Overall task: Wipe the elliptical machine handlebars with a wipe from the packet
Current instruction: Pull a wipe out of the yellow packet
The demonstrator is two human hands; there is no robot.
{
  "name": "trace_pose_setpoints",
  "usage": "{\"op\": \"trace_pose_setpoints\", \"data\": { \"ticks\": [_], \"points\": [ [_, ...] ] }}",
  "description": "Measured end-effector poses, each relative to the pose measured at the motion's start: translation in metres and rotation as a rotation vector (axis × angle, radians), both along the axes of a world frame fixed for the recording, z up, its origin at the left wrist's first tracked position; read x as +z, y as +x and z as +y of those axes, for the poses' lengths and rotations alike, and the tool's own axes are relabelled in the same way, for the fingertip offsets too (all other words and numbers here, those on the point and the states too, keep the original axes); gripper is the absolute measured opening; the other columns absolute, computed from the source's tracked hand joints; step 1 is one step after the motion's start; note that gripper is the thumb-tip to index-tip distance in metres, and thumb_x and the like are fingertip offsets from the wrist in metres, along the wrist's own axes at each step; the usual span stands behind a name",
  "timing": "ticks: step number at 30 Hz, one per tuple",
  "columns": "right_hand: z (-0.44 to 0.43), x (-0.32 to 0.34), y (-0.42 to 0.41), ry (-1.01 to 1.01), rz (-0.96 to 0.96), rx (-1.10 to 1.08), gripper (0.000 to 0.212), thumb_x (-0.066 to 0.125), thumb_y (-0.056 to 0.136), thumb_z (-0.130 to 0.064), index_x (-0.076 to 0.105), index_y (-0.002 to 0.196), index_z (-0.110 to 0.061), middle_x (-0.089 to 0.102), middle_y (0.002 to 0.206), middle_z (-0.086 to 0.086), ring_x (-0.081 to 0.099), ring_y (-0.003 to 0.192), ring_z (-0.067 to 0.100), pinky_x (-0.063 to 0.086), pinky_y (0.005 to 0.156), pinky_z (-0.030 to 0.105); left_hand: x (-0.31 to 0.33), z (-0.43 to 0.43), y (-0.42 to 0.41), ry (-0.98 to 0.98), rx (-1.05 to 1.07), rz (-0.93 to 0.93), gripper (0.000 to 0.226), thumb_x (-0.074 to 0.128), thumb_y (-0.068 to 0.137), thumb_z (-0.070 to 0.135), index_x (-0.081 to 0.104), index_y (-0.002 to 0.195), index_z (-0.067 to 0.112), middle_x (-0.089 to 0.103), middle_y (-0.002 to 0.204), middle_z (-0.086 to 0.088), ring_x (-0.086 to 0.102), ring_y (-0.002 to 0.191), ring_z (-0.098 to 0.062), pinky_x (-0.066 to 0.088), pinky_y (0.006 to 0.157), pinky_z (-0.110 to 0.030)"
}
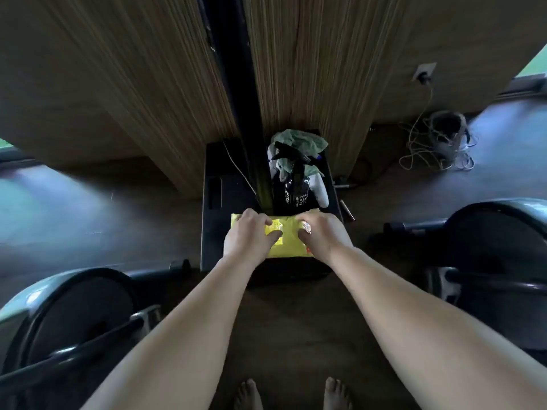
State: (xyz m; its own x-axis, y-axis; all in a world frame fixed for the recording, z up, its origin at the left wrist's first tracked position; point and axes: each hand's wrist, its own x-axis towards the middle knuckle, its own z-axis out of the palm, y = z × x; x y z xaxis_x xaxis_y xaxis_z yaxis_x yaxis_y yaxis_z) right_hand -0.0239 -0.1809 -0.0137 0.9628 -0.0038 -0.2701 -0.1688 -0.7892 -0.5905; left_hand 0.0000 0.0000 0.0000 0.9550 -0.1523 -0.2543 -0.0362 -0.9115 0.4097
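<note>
1. The yellow wipe packet (291,242) lies flat across the near end of the black crate (214,226), and both hands are on it.
2. The left hand (248,236) grips the packet's left half. Its fingers (260,218) curl over the far edge and its thumb lies by a brighter label (273,227) on top.
3. The right hand (324,236) grips the right half, fingers bent down onto the top face.
4. The packet looks like a soft film pouch: light, squashy, probably slick, and likely to buckle if squeezed hard. It is best pinned by one end with one hand while the other peels the label flap and draws out a single sheet. The sheet will be limp and damp and may drag a second one out with it.
5. Deeper in the crate, beyond the packet, stand a dark spray bottle (296,184) and a white bottle (321,190), with a green cloth (299,139) bunched behind them.
6. An elliptical machine (74,309) flanks the crate on the left and another (497,232) on the right. No handlebars are in view.
7. Behind the crate rises a wood-slat wall (148,84). Loose cables (438,149) lie on the floor to its right.
</note>
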Motion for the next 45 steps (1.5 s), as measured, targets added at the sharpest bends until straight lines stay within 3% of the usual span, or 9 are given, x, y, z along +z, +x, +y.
{"op": "trace_pose_setpoints", "data": {
  "ticks": [5,11,15,18,21,26,31,39,45],
  "points": [
    [0.009,-0.059,0.026,-0.062,0.013,0.085,0.048,0.065,0.100,-0.020,0.057,0.147,-0.019,0.048,0.160,-0.002,0.039,0.151,0.021,0.039,0.119,0.039,-0.055,-0.011,0.022,0.010,0.014,0.023,0.047,0.066,0.088,0.061,0.065,0.121,0.027,0.046,0.130,0.009,0.046,0.122,-0.017,0.050,0.070,-0.034],
    [0.013,-0.099,0.029,-0.086,-0.020,0.127,0.051,0.068,0.098,-0.021,0.057,0.148,-0.016,0.047,0.160,-0.002,0.028,0.155,0.018,0.037,0.122,0.038,-0.089,0.003,0.029,-0.020,0.060,0.013,0.037,0.052,0.098,0.053,0.064,0.082,0.022,0.051,0.117,0.006,0.050,0.105,-0.021,0.049,0.065,-0.036],
    [0.015,-0.101,0.028,-0.074,-0.025,0.101,0.049,0.068,0.098,-0.020,0.059,0.145,-0.015,0.049,0.159,-0.002,0.027,0.155,0.017,0.033,0.122,0.036,-0.093,0.030,0.036,-0.067,0.178,0.022,0.027,0.051,0.097,0.043,0.060,0.097,0.018,0.055,0.111,0.002,0.054,0.100,-0.025,0.043,0.071,-0.036],
    [0.018,-0.095,0.030,-0.104,-0.033,0.101,0.044,0.068,0.096,-0.016,0.065,0.139,-0.017,0.054,0.152,-0.001,0.034,0.149,0.023,0.042,0.116,0.041,-0.089,0.043,0.040,-0.108,0.205,0.059,0.028,0.048,0.102,0.043,0.057,0.099,0.017,0.058,0.100,0.001,0.056,0.092,-0.025,0.040,0.071,-0.035],
    [0.029,-0.090,0.034,-0.176,-0.126,0.161,0.022,0.067,0.095,-0.017,0.078,0.114,-0.019,0.061,0.125,0.001,0.047,0.126,0.027,0.052,0.093,0.039,-0.087,0.047,0.042,-0.129,0.193,0.107,0.029,0.045,0.102,0.047,0.055,0.102,0.020,0.063,0.093,-0.001,0.059,0.084,-0.025,0.045,0.066,-0.038],
    [0.053,-0.093,0.054,-0.360,-0.038,0.244,0.018,0.063,0.096,-0.017,0.078,0.089,-0.013,0.056,0.098,0.002,0.050,0.112,0.027,0.045,0.072,0.033,-0.085,0.048,0.039,-0.102,0.152,0.133,0.033,0.039,0.101,0.055,0.050,0.100,0.024,0.060,0.082,0.000,0.058,0.074,-0.023,0.043,0.059,-0.037],
    [0.067,-0.091,0.061,-0.442,0.018,0.263,0.015,0.059,0.094,0.003,0.071,0.103,0.000,0.061,0.108,0.010,0.058,0.109,0.031,0.053,0.081,0.038,-0.089,0.052,0.038,-0.082,0.133,0.115,0.033,0.035,0.103,0.053,0.050,0.103,0.024,0.055,0.076,0.007,0.055,0.068,-0.016,0.036,0.052,-0.034],
    [0.086,-0.113,0.061,-0.245,0.047,0.212,0.026,0.058,0.094,-0.034,0.074,0.081,-0.018,0.064,0.097,0.001,0.058,0.090,0.023,0.041,0.064,0.031,-0.091,0.063,0.036,-0.119,0.144,0.118,0.034,0.037,0.104,0.052,0.051,0.109,0.021,0.055,0.075,0.008,0.057,0.067,-0.016,0.035,0.050,-0.032],
    [0.096,-0.105,0.057,-0.171,0.033,0.114,0.027,0.058,0.096,-0.033,0.071,0.083,-0.014,0.058,0.091,0.001,0.058,0.090,0.026,0.042,0.064,0.033,-0.090,0.069,0.034,-0.141,0.143,0.151,0.036,0.036,0.104,0.054,0.050,0.108,0.021,0.054,0.076,0.008,0.055,0.068,-0.013,0.035,0.051,-0.032]
  ]
}}
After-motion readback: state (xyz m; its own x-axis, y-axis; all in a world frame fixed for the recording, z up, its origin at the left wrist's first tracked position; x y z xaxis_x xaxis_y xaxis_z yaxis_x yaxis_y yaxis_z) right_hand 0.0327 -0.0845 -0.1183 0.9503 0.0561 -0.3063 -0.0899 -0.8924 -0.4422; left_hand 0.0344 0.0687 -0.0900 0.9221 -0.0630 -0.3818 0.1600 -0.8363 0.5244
